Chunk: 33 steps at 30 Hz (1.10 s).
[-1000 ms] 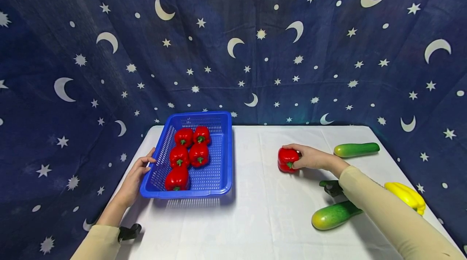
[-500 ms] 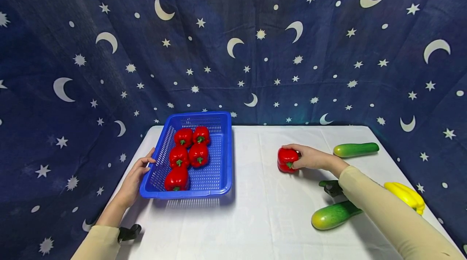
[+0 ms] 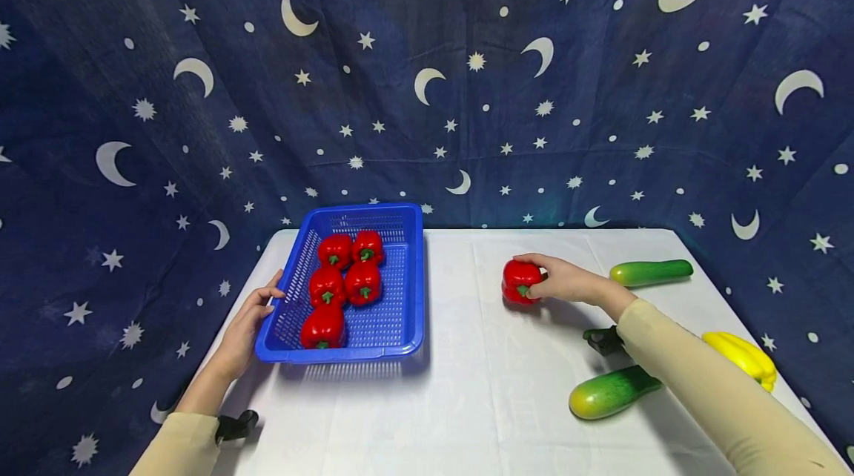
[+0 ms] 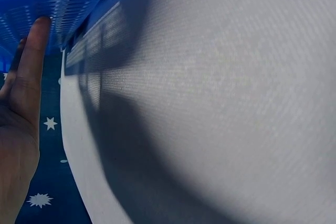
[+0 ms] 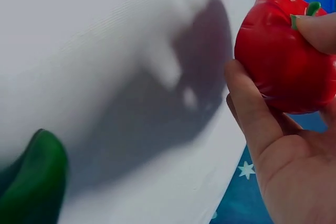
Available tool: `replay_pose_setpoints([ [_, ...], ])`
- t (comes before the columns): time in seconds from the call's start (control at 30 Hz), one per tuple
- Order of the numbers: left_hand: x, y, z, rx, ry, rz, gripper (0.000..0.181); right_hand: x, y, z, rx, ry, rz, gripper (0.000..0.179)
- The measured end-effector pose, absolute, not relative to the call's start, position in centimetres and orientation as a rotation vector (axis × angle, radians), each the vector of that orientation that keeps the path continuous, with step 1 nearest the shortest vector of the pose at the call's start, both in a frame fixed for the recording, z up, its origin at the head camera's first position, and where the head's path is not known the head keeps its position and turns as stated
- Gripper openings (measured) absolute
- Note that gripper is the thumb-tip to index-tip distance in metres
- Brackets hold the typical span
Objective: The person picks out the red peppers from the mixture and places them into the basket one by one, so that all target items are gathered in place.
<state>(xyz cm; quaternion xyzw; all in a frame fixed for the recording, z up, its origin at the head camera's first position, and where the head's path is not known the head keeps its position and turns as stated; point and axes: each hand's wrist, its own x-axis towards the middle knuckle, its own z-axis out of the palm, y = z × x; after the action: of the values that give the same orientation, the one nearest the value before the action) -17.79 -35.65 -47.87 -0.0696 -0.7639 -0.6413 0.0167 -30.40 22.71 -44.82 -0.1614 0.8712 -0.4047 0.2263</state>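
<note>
My right hand (image 3: 567, 279) grips a red bell pepper (image 3: 519, 282) over the right half of the white table. In the right wrist view, the thumb lies by the green stem of this bell pepper (image 5: 286, 56), with fingers underneath and a shadow on the cloth. At the left stands a blue plastic basket (image 3: 423, 291) with several red bell peppers (image 3: 327, 287) grouped in its left half. My left hand (image 3: 243, 331) holds the basket's left rim, fingertips over the edge. The left wrist view has that hand (image 4: 23, 93) against the perforated wall.
To the right lie a green cucumber (image 3: 650, 273) at the back and a larger one (image 3: 610, 394) nearer the front, partly behind the right sleeve (image 3: 707, 387). A yellow bell pepper (image 3: 743, 359) is near the right edge. A dark star-patterned curtain (image 3: 494, 90) hangs behind the table.
The right hand and the red bell pepper it grips have shifted slightly up and left in the head view. My left hand and the basket stay where they were.
</note>
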Motion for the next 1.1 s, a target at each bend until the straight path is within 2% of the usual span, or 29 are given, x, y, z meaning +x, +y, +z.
replay_pose_setpoints([
  [0.57, -17.7, -35.4, -47.7, -0.205, -2.323, -2.028, 0.028, -30.6, 20.7, -42.2, -0.475, 2.248, -1.417, 0.076],
  [1.1, -17.8, -35.5, -47.8, -0.242, -2.334, -2.019, 0.028, -29.6, 17.3, -39.6, -0.582, 2.278, -1.381, 0.077],
])
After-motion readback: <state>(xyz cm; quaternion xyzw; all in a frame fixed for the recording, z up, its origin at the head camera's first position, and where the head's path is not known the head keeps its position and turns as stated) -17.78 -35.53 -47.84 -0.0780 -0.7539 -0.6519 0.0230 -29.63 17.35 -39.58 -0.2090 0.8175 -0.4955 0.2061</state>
